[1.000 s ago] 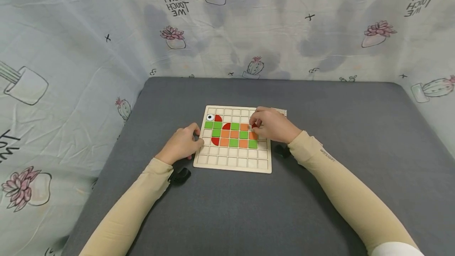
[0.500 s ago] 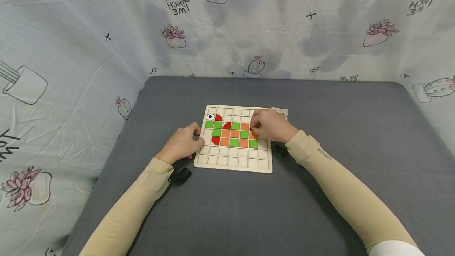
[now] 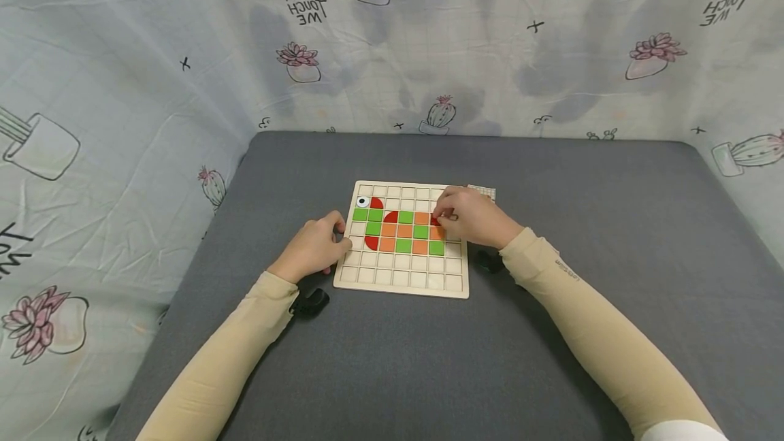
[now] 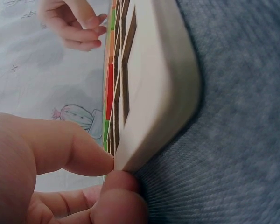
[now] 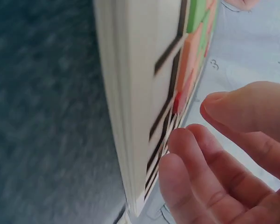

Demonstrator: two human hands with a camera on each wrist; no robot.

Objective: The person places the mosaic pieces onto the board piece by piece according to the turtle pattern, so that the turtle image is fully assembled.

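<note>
A wooden grid board (image 3: 401,278) lies on the grey table, with green, orange and red tiles and a round eye tile (image 3: 363,202) in its cells. My left hand (image 3: 314,246) holds the board's left edge, its fingertips at the rim in the left wrist view. My right hand (image 3: 470,215) is over the board's upper right part. Beneath its fingertips a red tile (image 5: 178,101) sits in the grid, partly hidden in the head view. In the right wrist view the thumb and fingers are apart with nothing between them, close above the tiles.
A small gridded card (image 3: 484,191) shows behind my right hand, at the board's upper right corner. The grey tabletop (image 3: 392,359) surrounds the board. A printed white cloth (image 3: 392,53) hangs behind and along the left side.
My right hand's fingertips were down at the red tile half a second ago; they have shifted slightly right and spread, showing more red. The left hand and board stay still.
</note>
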